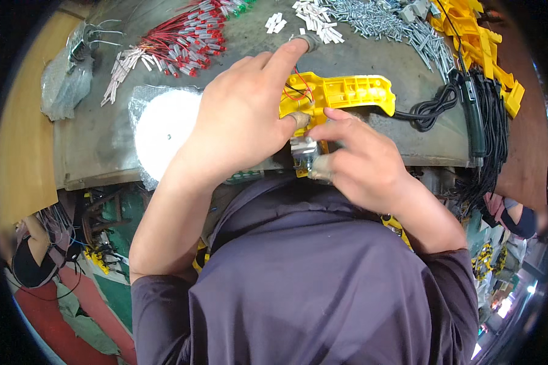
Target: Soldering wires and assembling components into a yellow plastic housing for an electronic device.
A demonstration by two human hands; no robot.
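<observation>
A yellow plastic housing half (356, 92) lies with its ribbed inside up, its handle pointing right. Red and black wires show inside it. My left hand (240, 112) lies across its left end, thumb pressed on the housing and index finger stretched past its far edge; both tips wear grey covers. The hand hides what is under the palm. My right hand (365, 149) is closed, slightly blurred, around a shiny silver metal part (304, 151) at the near side of the housing. Its exact kind is unclear. A black cord (429, 114) runs from the handle's end.
Red-wired parts (189, 42), white sleeves (316, 21) and silver screws (377, 24) are heaped at the back. A white disc in plastic (164, 131) lies left. Yellow housings (475, 42), a dark hand tool (474, 121) and black cords (492, 121) occupy the right. People sit at both lower sides.
</observation>
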